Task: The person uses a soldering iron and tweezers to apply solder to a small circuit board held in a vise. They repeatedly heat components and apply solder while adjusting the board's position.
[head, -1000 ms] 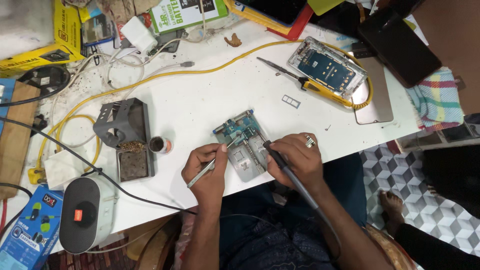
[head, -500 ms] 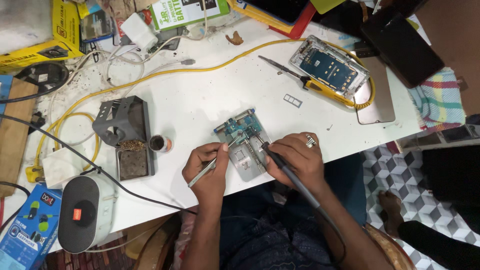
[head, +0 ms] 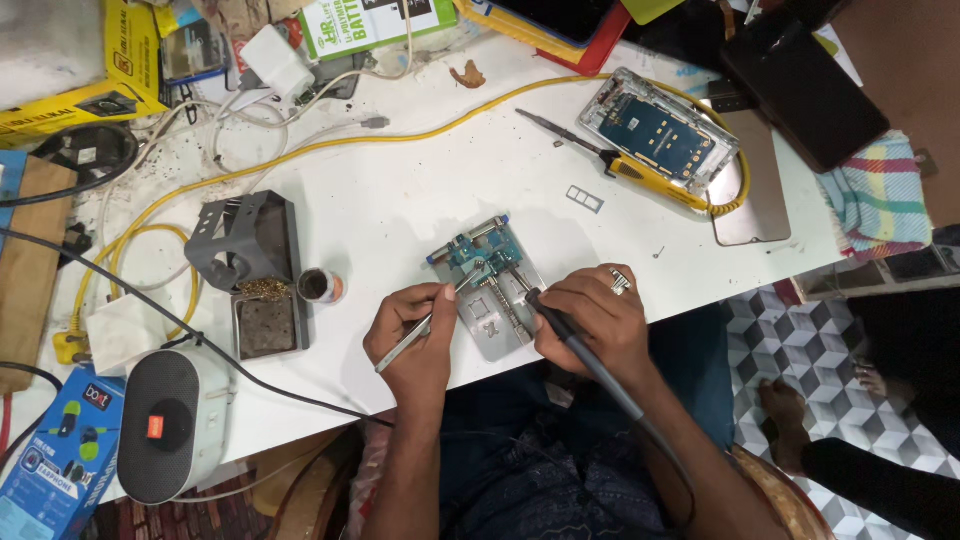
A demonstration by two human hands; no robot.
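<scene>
A small circuit board (head: 480, 255) is clamped in a metal holder (head: 497, 335) near the table's front edge. My left hand (head: 412, 335) pinches metal tweezers (head: 402, 344), their tips pointing at the board. My right hand (head: 595, 318) grips a black soldering iron (head: 585, 352) like a pen, its tip down on the holder beside the board. The iron's cable runs back over my lap.
A grey soldering-iron stand (head: 250, 265) with a sponge tray and a small round flux tin (head: 318, 286) sit left of my hands. An opened phone (head: 660, 135), a yellow-handled screwdriver (head: 610, 162), a yellow cable (head: 330, 145), a grey speaker (head: 170, 420) and boxes lie around the white table (head: 390, 200).
Both hands stay at the board; the tweezers and iron tip have shifted only slightly.
</scene>
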